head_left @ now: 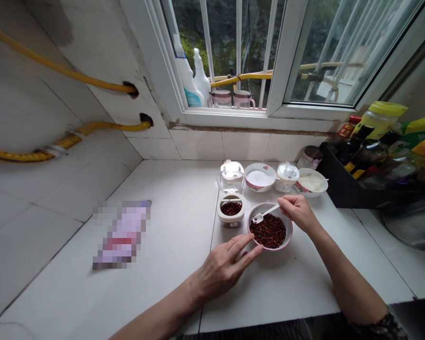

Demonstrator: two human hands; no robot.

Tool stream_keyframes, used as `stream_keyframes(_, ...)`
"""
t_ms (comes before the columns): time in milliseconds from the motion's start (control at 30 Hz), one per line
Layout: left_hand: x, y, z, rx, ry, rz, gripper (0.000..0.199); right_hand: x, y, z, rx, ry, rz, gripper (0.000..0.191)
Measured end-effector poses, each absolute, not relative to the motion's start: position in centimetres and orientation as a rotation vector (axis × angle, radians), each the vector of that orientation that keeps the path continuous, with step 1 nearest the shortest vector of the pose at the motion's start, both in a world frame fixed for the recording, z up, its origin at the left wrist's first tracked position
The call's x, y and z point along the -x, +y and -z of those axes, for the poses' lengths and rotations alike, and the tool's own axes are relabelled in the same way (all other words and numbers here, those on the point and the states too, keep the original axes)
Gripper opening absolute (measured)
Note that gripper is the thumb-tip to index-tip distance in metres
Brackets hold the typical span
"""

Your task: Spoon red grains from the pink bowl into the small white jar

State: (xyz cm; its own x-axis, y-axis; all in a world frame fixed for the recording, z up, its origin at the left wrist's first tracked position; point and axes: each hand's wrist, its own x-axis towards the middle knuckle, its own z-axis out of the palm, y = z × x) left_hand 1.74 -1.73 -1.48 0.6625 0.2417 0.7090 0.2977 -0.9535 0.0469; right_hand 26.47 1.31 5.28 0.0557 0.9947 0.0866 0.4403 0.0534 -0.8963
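Note:
My right hand (299,212) pinches the handle of a small white spoon (266,214), whose scoop sits over dark red grains that look like Sichuan peppercorns (269,232). These fill the lower part of a pink-rimmed bowl (289,234). My left hand (228,264) has its fingers stretched out, with the fingertips touching the near left side of that bowl. Left of the bowl stands an uncapped seasoning jar (231,218), holding more of the same grains, with a light bar across its mouth.
Behind stand a clear-lidded jar (231,175), a bowl of white granules (259,178), another lidded jar (286,176) and a bowl of pale flakes (311,183). A black bottle rack (343,189) is at right. A blurred purple packet (123,233) lies left.

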Motion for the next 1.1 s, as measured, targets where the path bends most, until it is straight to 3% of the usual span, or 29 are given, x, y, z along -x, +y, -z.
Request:
stream_keyframes(267, -1.8, -1.7, 1.4, 2.785, -0.453, 1.197, 0.045, -26.6, 1.6, -5.5, 1.537, -1.399, -0.969, 0.038)
stream_keyframes(533, -1.8, -1.7, 1.5, 2.793, -0.477, 1.171, 0.044, -26.1, 1.7, -5.5, 1.481, -1.39, -0.855, 0.045)
stream_keyframes(667, -1.8, -1.7, 1.6, 2.782, -0.478, 1.191, 0.045, -24.1, 1.2, -6.1, 1.377, -1.426, -0.657, 0.047)
stream_keyframes(933, -1.9, -1.7, 1.5, 2.784, -0.471, 1.178, 0.043, -21.0, 0.0, -5.6, 1.237, -1.935, 0.067, 0.033)
stream_keyframes(1100, -1.8, -1.7, 1.6, 2.792, -0.475, 1.163, 0.046, -23.1, -0.1, -6.5, 1.22, -1.86, 0.104, 0.034)
